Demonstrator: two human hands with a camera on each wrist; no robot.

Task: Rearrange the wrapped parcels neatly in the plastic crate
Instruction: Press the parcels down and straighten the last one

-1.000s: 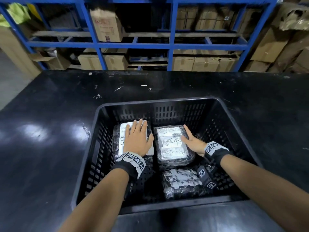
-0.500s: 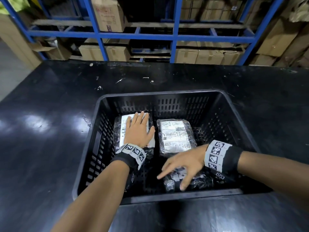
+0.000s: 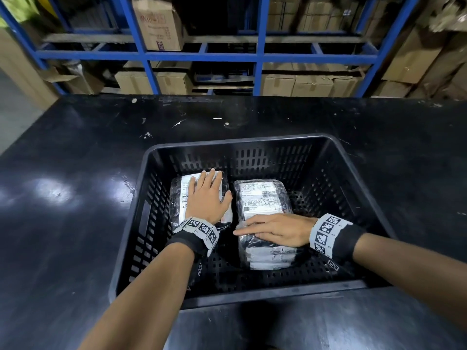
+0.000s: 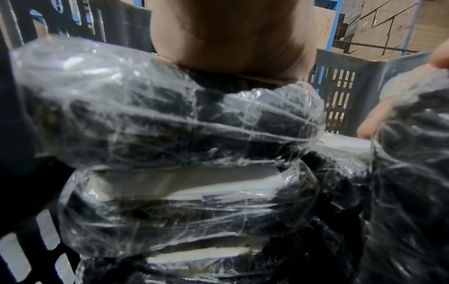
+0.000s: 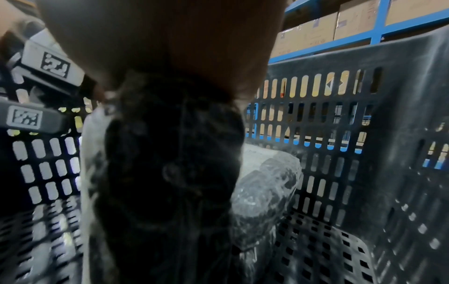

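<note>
In the crate (image 3: pixel 240 140), my left hand (image 3: pixel 208 199) presses flat on the left parcel (image 3: pixel 177 198); my right hand (image 3: pixel 278 229) apparently grips the near parcel (image 3: pixel 270 256), which needs laying square next

A black table (image 3: pixel 75 198), glossy and scuffed, fills the lower part of the head view. Small white scraps (image 3: pixel 177 123) lie on its far part. Behind the table's far edge stands a blue metal rack (image 3: pixel 260 56). A tall cardboard box (image 3: pixel 159 24) sits on one of its shelves, and a row of low cartons (image 3: pixel 310 85) runs just beyond the table's far edge. More brown cartons (image 3: pixel 414 59) are stacked past the table's far right corner. Grey floor (image 3: pixel 10 117) shows off its left side.
</note>
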